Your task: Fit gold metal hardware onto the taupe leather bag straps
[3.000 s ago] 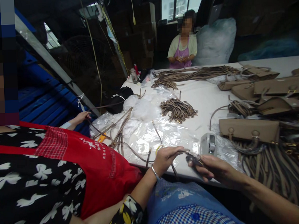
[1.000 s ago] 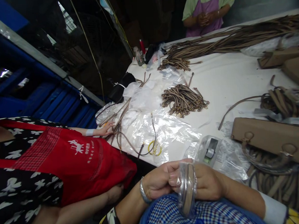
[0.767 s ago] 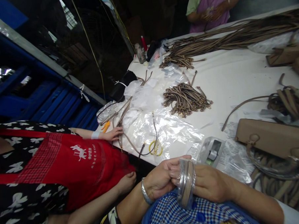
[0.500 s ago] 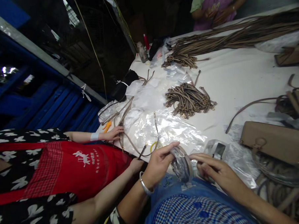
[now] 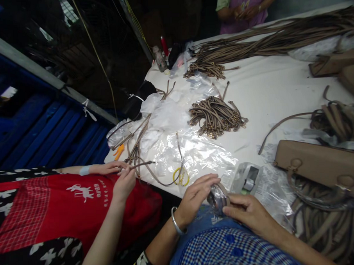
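Note:
A coiled strap in clear plastic (image 5: 217, 199) is held just above my lap at the table's front edge. My left hand (image 5: 196, 198), with a silver bangle on the wrist, wraps round its left side, fingers over the top. On the right side my right hand (image 5: 246, 211) pinches the coil between thumb and fingers. A tape dispenser (image 5: 247, 178) stands on the table beyond my right hand. The yellow ring (image 5: 181, 177) lies beyond my left hand, near a thin strap on clear plastic sheeting (image 5: 201, 158).
A co-worker in a red apron (image 5: 86, 199) handles a strap at the left. Short straps (image 5: 215, 116) are heaped mid-table. Long straps (image 5: 272, 38) lie at the back, before another person (image 5: 245, 10). A taupe bag (image 5: 319, 167) and more straps are at the right.
The coil has turned and is gripped closer by both my hands. The co-worker's near hand has moved up and left, lifting a strap end. The view has shifted slightly right.

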The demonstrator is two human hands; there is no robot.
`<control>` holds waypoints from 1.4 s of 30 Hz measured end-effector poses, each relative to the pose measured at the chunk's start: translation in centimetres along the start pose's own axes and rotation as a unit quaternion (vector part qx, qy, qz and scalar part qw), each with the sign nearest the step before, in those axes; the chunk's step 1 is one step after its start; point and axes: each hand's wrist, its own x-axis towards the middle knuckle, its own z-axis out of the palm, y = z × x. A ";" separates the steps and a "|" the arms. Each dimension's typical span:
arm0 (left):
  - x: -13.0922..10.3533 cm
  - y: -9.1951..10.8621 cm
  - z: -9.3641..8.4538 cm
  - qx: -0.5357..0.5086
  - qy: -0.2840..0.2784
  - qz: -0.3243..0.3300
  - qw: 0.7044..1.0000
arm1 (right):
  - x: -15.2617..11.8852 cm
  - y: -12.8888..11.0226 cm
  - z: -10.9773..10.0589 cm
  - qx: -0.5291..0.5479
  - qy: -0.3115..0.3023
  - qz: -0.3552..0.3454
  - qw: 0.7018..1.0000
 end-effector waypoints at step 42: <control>0.9 -4.1 2.8 -0.085 0.127 -0.177 0.972 | 16.4 6.1 -21.8 -0.375 0.356 0.216 0.828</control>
